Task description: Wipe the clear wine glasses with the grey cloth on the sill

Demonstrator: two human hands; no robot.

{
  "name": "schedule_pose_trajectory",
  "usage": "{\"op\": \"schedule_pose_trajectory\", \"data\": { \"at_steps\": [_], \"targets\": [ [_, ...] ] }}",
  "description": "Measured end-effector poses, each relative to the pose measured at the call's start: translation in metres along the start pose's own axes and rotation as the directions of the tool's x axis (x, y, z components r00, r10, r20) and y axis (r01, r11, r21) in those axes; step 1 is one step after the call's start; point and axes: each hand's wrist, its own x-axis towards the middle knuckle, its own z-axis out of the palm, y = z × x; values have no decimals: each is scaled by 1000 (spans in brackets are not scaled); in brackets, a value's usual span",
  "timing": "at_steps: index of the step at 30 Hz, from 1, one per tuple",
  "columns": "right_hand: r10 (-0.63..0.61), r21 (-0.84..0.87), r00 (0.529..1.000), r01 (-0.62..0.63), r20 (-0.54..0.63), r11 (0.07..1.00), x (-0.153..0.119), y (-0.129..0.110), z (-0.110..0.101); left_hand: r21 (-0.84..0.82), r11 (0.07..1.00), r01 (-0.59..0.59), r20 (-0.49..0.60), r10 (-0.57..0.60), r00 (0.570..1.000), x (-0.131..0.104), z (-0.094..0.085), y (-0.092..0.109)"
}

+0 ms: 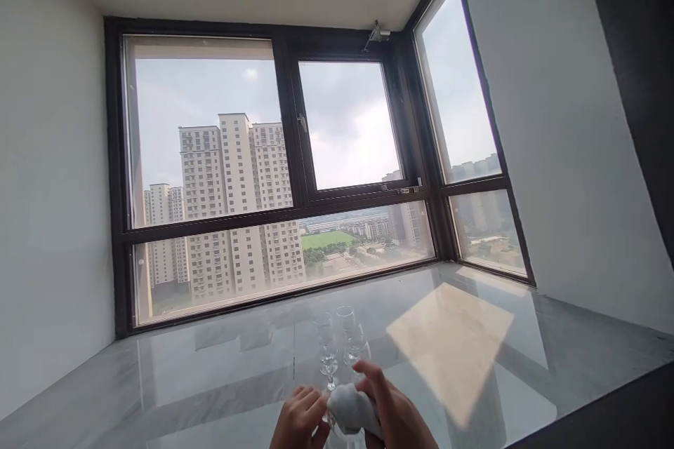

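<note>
At the bottom middle, my left hand [300,419] is closed, its fingers curled against the edge of a pale grey cloth [350,407]. Faint clear outlines of a glass show under the cloth, between both hands; most of it is hidden. My right hand [397,412] grips the cloth from the right, with its index finger raised over it. Just beyond my hands, a clear stemmed glass [328,363] stands on the glossy grey sill. Another clear glass [346,321] is a little farther back, and more glass outlines overlap near it.
The broad, shiny sill [226,393] reflects the window and carries a bright sunlit patch [453,351] on the right. A dark window frame [292,210] stands behind the glasses. White walls [53,189] close in both sides.
</note>
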Motion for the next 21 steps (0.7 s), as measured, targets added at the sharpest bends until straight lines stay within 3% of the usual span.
{"op": "schedule_pose_trajectory", "data": {
  "at_steps": [3,11,17,21],
  "targets": [
    [-35,-87,998,30,-57,996,-2,-3,-5,-5,1000,-19,-35,18,999,4,-5,3],
    [-26,-247,948,-55,-316,967,-11,-4,-31,-98,978,183,10,-183,983,8,-18,13],
    [-41,-350,827,-193,-561,917,-11,40,-33,-145,947,286,102,-273,957,-2,-5,5],
    [72,-339,804,-328,-590,882,-16,75,-31,-188,932,311,149,-286,947,-7,4,-2]
  ]
}}
